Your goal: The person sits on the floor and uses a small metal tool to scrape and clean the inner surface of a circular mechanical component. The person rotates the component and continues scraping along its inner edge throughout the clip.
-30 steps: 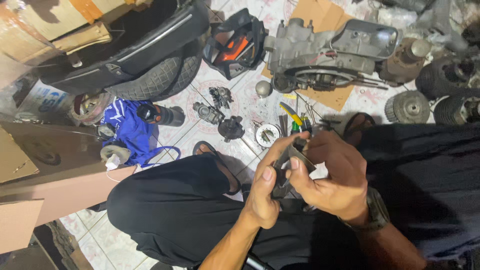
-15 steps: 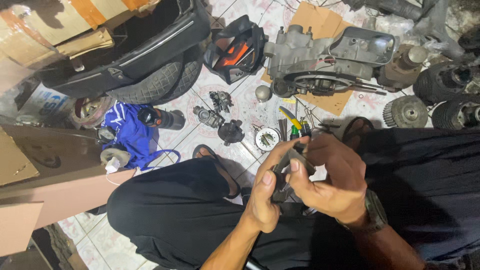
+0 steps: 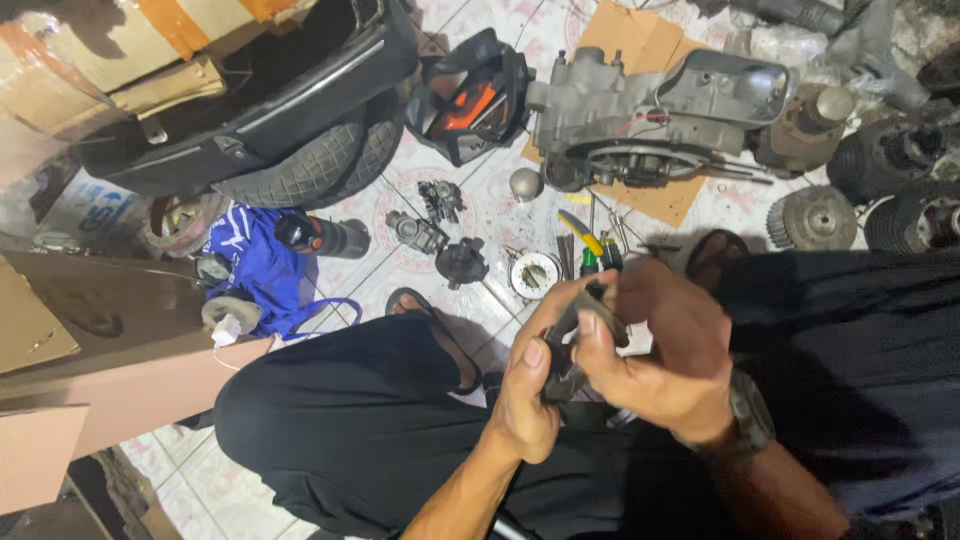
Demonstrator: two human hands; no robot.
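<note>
Dark metal part [image 3: 562, 352], small and greasy, held just right of centre over the lap, above black trousers [image 3: 360, 420]. Left hand [image 3: 530, 385] wrapped around its lower end from 7 o'clock, thumb laid up along its side, grip closed on the part. Right hand [image 3: 660, 345] clasped over its upper end from 3 o'clock, fingers curled on top, grip likewise closed on it; wristwatch [image 3: 752, 412] on that wrist. Exact shape of the part mostly hidden by the fingers.

Just beyond the hands at 12 o'clock, on the tiled floor [image 3: 400, 275]: yellow-handled tool [image 3: 582, 232] and green-handled tool [image 3: 590, 262] beside a round silvery disc [image 3: 535, 273]. At 11 o'clock, small carburettor parts [image 3: 430, 215] scattered near a black sandal [image 3: 430, 320]. Further out at 12 to 1 o'clock, grey engine casing [image 3: 650, 110] lying on brown cardboard [image 3: 640, 40]. At 2 o'clock, finned cylinders [image 3: 890, 170] and a toothed round piece [image 3: 815, 215]. At 11 o'clock, red-and-black lamp housing [image 3: 465, 95] next to a tyre [image 3: 310, 165] under a black body panel [image 3: 250, 90]. At 9 o'clock, blue cloth [image 3: 250, 260] near the brown box [image 3: 110, 330].
</note>
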